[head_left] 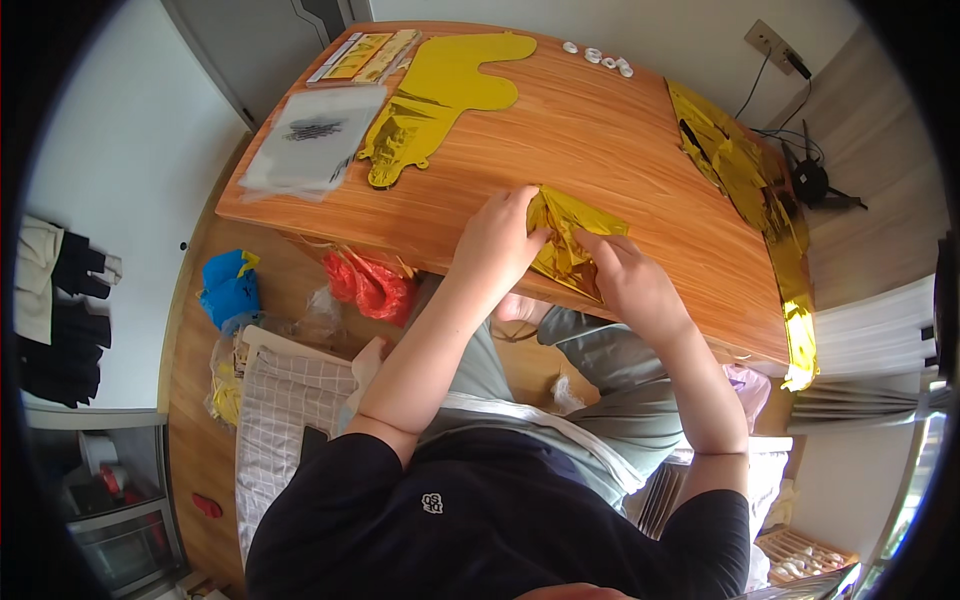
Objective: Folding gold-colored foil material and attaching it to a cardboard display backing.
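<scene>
working at the front edge of the wooden tabletop (pixel 620 130) on a gold foil piece (pixel 565 255), with the left hand (pixel 498 240) on its left side, thumb and index finger apart, and with the right hand (pixel 635 280) curled on its right side; whether pinching or only pressing with the fingers, impossible to tell with the contact partly hidden; to judge by the creases, doubled over into a small packet but not yet smoothed flat; not folded up, farther back, with a flat gold foil balloon (pixel 460 75) beside translucent plastic sleeves (pixel 320 150); likewise along the right edge, with a long gold foil strip (pixel 735 160); near the back, with small white rolls (pixel 592 55)
</scene>
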A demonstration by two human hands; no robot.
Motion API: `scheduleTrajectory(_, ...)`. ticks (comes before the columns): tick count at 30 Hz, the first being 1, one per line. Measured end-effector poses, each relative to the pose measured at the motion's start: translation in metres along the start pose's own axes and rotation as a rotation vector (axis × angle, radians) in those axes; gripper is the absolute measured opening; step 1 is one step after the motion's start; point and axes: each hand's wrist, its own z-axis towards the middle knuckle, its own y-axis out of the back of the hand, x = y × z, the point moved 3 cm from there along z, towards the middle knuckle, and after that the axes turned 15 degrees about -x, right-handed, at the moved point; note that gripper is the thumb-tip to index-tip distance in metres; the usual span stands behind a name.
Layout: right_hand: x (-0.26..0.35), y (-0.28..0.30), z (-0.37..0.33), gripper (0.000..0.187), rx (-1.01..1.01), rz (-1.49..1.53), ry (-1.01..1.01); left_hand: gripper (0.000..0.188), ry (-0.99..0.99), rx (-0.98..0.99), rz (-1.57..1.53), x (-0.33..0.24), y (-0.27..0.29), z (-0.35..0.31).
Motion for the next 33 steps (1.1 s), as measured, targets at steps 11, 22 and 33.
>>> scheduleTrajectory(11, -0.001, -0.009, -0.001, 0.036, -0.167, 0.037, -0.036, 0.070, -0.267, 0.011, -0.073, 0.008, -0.004, 0.003)
scheduleTrajectory(22, -0.011, -0.014, -0.003, 0.017, -0.297, 0.143, -0.413, 0.062, -0.265, 0.121, -0.100, 0.002, -0.006, 0.004)
scheduleTrajectory(33, -0.034, -0.020, 0.005, 0.017, -0.435, 0.456, -0.622, 0.055, -0.350, 0.174, -0.168, 0.003, -0.008, 0.008)
